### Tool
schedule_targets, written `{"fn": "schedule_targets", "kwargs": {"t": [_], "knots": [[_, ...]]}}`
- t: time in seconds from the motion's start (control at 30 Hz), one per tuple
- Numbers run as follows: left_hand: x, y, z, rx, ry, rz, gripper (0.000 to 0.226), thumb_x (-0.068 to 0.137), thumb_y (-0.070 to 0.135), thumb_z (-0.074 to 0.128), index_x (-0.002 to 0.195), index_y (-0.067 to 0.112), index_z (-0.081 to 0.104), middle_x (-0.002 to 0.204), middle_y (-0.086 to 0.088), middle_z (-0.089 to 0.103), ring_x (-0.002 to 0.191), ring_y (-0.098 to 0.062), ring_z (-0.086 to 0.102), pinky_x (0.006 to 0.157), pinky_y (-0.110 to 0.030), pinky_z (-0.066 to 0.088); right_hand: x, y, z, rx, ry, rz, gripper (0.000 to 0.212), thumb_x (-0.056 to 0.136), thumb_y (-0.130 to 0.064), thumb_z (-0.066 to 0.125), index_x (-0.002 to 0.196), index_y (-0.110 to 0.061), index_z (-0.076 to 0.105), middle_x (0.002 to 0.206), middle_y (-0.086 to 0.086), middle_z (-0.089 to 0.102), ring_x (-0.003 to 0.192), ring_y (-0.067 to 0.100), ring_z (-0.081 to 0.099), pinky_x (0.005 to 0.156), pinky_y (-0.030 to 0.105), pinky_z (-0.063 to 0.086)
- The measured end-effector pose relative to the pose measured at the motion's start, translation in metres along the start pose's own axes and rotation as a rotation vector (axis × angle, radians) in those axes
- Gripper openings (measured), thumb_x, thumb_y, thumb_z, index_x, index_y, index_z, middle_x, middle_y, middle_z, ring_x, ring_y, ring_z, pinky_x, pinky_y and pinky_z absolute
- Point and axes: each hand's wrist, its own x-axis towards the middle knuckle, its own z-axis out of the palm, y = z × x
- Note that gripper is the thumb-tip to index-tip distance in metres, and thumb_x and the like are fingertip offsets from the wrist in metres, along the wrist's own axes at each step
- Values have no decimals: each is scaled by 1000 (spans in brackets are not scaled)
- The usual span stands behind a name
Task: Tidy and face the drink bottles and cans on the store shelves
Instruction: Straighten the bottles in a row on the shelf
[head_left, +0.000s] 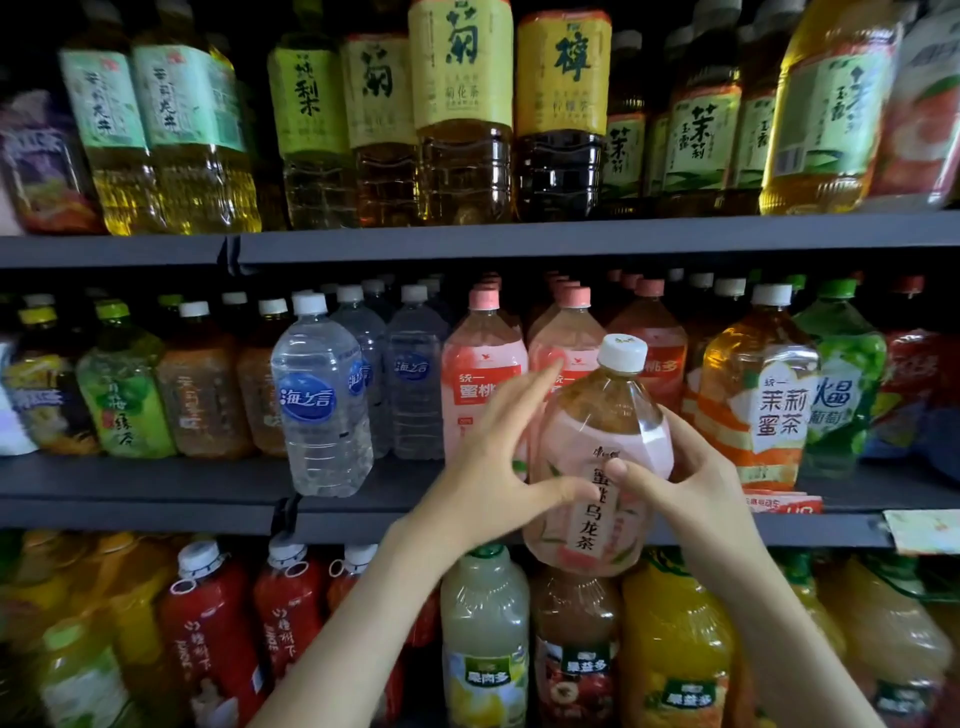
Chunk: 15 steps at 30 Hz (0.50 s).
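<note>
Fingers (524, 400) round tea bottle (597, 415), near-upright, cap up

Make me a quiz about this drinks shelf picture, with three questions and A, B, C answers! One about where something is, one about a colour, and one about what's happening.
1. Which shelf does the clear water bottle with the blue label stand on?
A) top
B) middle
C) bottom

2. What colour is the cap of the held bottle?
A) white
B) green
C) black

3. What is happening to the held bottle?
A) it lies flat on a shelf
B) one hand carries it by the cap
C) two hands grip it

Answers:
1 B: the water bottle stands at the front edge of the middle shelf.
2 A: the cap is plainly white, above a pink label.
3 C: the left hand and the right hand both grip it, thumbs on its label.
</note>
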Motion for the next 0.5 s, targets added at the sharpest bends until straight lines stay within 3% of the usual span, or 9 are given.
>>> {"fn": "schedule_targets", "kwargs": {"t": [0.1,0.17,0.23,0.3,0.4,0.5], "knots": [[5,-27,-5,154,380,-33,74,79,64,57,143,34,34,146,5,32,136,-6,26,105,-5,16,0,2,-3,-24,98,56,75,53,-46,86,121,-31,60,110,-11,70,104,8,65,79,34,59],[14,-40,-3,176,509,-246,83,79,54,66,148,30,26,147,-8,31,136,-19,27,106,-17,20,1,2,-9,-22,114,44,71,56,-46,87,119,-26,61,109,-6,70,102,12,67,77,36,60],[25,-46,-1,78,417,-442,106,74,48,75,151,35,4,152,-13,22,138,-27,28,106,-37,32,0,2,-15,-5,134,35,64,59,-40,85,116,-23,62,107,-1,71,99,17,68,75,36,60],[32,-48,1,28,345,-503,117,72,41,79,151,32,-7,153,-12,23,135,-27,36,101,-40,39,-1,1,-22,20,162,33,52,65,-30,84,112,-22,64,104,0,72,98,17,69,73,35,59],[34,-52,3,66,368,-524,115,71,41,80,152,26,-1,151,-9,31,131,-28,44,97,-42,44,-3,-4,-29,34,188,32,38,65,-25,73,102,-23,66,94,-3,74,89,13,70,64,24,57],[28,-55,6,51,440,-536,115,64,45,83,150,16,12,143,-10,43,123,-27,51,92,-38,47,-5,-5,-32,58,231,26,41,65,-21,72,105,-16,65,91,-4,74,85,12,70,61,20,55]]}}
